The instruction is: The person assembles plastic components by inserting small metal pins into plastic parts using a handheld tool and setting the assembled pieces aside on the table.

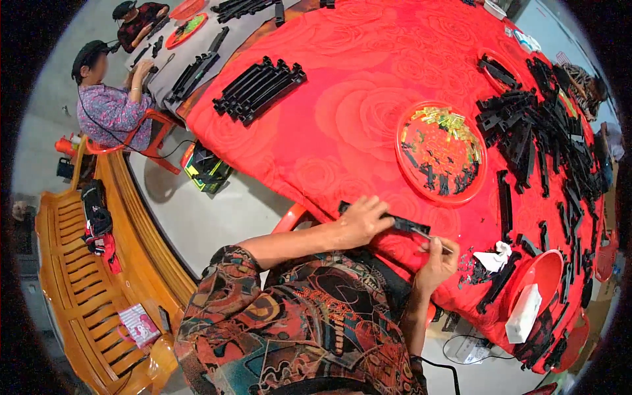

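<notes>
A long black plastic part [409, 226] lies slantwise over the near edge of the red tablecloth. My left hand [366, 220] is closed around its middle, and one end sticks out to the left. At the other end, my right hand [440, 262] pinches a thin metal tool [425, 235], its tip against the part. Whether it is a tweezer or a pick I cannot tell. Beyond my hands sits a round red tray [397, 155] with small yellow-green pieces [442, 118] and small black pieces [454, 182].
A row of black parts [259, 90] lies at the far left of the red cloth [349, 59]. Loose black parts [526, 131] heap up at right. Nearby are crumpled tissue [494, 257], a red basin [556, 270] and a white box [524, 314]. Two people work at a table at upper left.
</notes>
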Demonstrator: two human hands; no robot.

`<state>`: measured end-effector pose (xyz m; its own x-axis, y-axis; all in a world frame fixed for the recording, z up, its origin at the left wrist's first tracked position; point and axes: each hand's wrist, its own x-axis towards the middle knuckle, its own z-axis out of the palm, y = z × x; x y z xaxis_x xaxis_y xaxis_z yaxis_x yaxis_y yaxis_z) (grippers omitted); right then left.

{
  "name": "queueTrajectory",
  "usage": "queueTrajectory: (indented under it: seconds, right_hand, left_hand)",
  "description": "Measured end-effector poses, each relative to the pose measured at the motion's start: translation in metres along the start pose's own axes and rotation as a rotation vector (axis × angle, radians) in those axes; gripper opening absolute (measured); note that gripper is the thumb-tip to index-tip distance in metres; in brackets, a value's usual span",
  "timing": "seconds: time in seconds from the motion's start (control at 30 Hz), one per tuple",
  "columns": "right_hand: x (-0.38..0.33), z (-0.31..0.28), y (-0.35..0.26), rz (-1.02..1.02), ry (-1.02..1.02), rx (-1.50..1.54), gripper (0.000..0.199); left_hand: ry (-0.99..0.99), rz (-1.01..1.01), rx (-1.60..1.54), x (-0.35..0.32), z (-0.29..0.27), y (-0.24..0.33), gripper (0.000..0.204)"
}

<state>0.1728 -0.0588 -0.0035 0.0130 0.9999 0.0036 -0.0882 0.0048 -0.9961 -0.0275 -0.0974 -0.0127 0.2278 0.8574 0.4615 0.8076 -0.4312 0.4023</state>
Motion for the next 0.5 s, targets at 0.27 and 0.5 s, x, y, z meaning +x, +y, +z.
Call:
queueTrajectory:
  seconds: [0.27,0.5]
  right_hand:
    - [0.007,-0.005,-0.007,-0.142,0.116,0.108,0.007]
    - [-0.001,0.004,-0.003,-0.035,0.069,0.100,0.012]
  left_hand:
    - [0.443,-0.374,0.648,-0.008,-0.097,-0.130,0.014]
    - [0.386,-0.670,0.875,-0.008,-0.104,-0.207,0.021]
